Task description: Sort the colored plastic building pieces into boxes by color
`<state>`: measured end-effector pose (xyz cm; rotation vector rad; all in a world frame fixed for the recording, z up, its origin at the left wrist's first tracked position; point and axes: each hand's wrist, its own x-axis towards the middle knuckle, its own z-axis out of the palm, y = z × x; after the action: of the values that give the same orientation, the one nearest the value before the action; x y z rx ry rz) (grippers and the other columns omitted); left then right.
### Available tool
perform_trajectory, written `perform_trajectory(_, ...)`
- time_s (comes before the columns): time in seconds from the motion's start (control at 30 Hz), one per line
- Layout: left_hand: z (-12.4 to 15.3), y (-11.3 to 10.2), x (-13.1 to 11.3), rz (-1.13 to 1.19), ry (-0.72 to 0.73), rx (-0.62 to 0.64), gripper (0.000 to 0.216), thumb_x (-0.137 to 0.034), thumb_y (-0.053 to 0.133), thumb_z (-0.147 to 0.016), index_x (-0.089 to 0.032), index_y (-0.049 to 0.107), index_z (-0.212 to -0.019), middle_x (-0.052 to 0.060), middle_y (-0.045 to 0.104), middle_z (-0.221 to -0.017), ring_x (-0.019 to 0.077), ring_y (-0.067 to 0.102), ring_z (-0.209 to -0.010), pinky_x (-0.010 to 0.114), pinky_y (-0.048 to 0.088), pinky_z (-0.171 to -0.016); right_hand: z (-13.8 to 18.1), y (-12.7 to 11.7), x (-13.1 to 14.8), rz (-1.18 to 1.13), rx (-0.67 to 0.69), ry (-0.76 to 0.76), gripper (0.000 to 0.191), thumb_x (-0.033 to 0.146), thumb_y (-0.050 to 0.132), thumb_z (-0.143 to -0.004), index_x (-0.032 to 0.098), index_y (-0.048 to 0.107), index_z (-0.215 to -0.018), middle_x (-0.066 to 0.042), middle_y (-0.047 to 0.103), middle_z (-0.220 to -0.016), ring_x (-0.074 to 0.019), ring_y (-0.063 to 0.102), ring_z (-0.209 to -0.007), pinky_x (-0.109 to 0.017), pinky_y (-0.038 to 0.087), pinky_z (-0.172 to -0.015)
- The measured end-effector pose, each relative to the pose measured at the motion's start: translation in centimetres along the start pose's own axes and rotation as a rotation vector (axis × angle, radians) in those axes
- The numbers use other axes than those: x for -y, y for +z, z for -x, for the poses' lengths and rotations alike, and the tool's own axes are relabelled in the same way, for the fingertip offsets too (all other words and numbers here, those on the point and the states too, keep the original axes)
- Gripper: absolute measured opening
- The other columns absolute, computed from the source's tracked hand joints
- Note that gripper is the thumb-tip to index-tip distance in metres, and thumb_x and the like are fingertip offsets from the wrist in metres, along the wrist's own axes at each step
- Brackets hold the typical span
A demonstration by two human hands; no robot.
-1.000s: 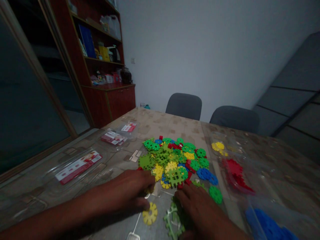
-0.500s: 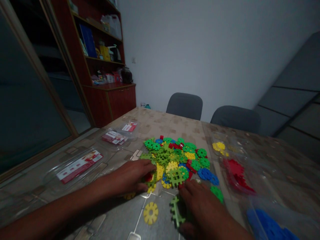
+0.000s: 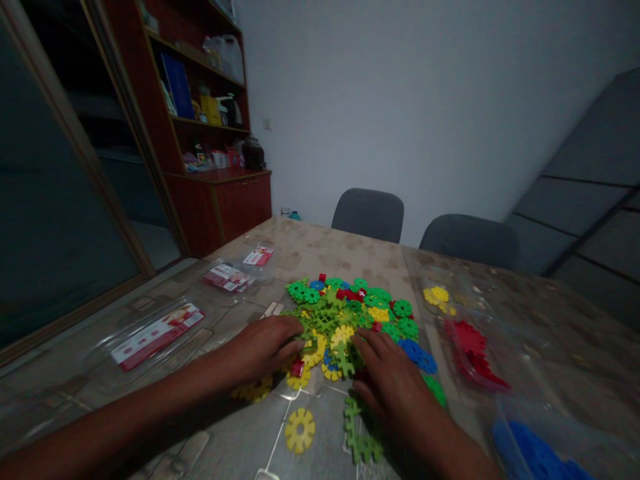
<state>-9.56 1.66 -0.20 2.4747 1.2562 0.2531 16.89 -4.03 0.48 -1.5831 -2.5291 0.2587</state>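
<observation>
The patterned table is widest before me, with a reddish cabinet beyond its far-left corner; two grey chairs stand at its far edge; toward its left edge lie three labelled clear covers; on its right side, clear boxes hold yellow pieces farthest off, red pieces between, and blue pieces nearest; the heap of toothed plastic pieces lies between covers and boxes; my left hand is at its left side, fingers bent and close together; I cannot tell if they pinch anything; my right hand is over its near right part, thumb apart from the fingers, tips beside a green square; I cannot tell if I grip it; a green frame lies partly hidden by that hand, toward the near edge; left of the frame, a yellow disc lies flat, apart from the heap; a small red piece sits just beside my left fingers.
</observation>
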Motion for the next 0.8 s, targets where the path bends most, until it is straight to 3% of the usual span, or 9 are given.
perform_trajectory(0.1,-0.4,0.1,0.6,0.108,-0.014,-0.034,0.035,-0.038,0.039,-0.103,-0.021,0.053,-0.076,0.003,0.062,-0.077,0.0198,0.059,-0.072,0.029,0.043,-0.069,-0.6,0.9,-0.2,-0.025,0.011,-0.036,0.066,0.015,0.066,-0.086,0.012,0.048,-0.150,-0.016,0.047,-0.158,-0.0350,0.042,-0.142,-0.054,0.034,-0.118)
perform_trajectory(0.23,-0.4,0.6,1.2,0.115,-0.010,0.007,0.037,-0.038,0.039,-0.103,-0.020,0.058,-0.078,0.004,0.065,-0.078,0.0204,0.061,-0.073,0.030,0.044,-0.069,-1.4,1.2,-0.3,-0.060,0.036,-0.061,0.059,0.014,0.068,-0.087,0.015,0.055,-0.145,-0.014,0.060,-0.145,-0.0325,0.050,-0.134,-0.050,0.036,-0.116)
perform_trajectory(0.33,0.0,0.9,1.3,0.061,-0.046,-0.026,0.019,-0.032,0.051,-0.099,-0.021,0.065,-0.107,0.008,0.072,-0.106,0.0258,0.066,-0.096,0.034,0.048,-0.082,-1.5,0.7,-0.5,-0.068,0.053,-0.030,0.064,0.014,0.074,-0.083,0.015,0.056,-0.144,-0.015,0.061,-0.140,-0.0329,0.052,-0.129,-0.048,0.039,-0.112)
perform_trajectory(0.4,0.3,0.9,1.2,0.042,-0.047,-0.040,0.033,-0.027,0.058,-0.096,-0.023,0.058,-0.129,0.010,0.068,-0.127,0.0283,0.064,-0.113,0.039,0.047,-0.094,-1.0,-0.2,-0.9,-0.100,0.076,-0.012,0.068,0.015,0.078,-0.080,0.017,0.055,-0.144,-0.015,0.059,-0.142,-0.0331,0.051,-0.130,-0.048,0.039,-0.112)
perform_trajectory(0.47,0.4,0.8,1.0,0.017,-0.034,-0.015,0.045,-0.027,0.065,-0.094,-0.025,0.053,-0.138,0.010,0.063,-0.136,0.0295,0.061,-0.122,0.042,0.046,-0.100,-0.1,-1.3,-1.2,-0.136,0.131,0.009,0.065,0.017,0.081,-0.078,0.019,0.060,-0.139,-0.015,0.057,-0.144,-0.0336,0.050,-0.131,-0.048,0.039,-0.112)
perform_trajectory(0.6,0.5,0.4,0.7,-0.036,-0.027,0.054,0.056,-0.023,0.076,-0.086,-0.027,0.054,-0.138,0.008,0.063,-0.135,0.0297,0.061,-0.121,0.043,0.048,-0.101,1.7,-2.5,-0.9,-0.185,0.267,0.028,0.067,0.019,0.087,-0.071,0.023,0.064,-0.133,-0.012,0.055,-0.144,-0.0338,0.048,-0.133,-0.047,0.039,-0.111)
perform_trajectory(0.8,0.5,-0.3,0.1,-0.103,-0.018,0.126,0.060,-0.021,0.081,-0.080,-0.027,0.059,-0.135,0.008,0.065,-0.130,0.0300,0.063,-0.117,0.039,0.050,-0.096,1.8,-1.4,0.9,-0.078,0.379,0.024,0.071,0.018,0.094,-0.055,0.018,0.069,-0.122,-0.014,0.062,-0.131,-0.0366,0.055,-0.121,-0.052,0.041,-0.106)
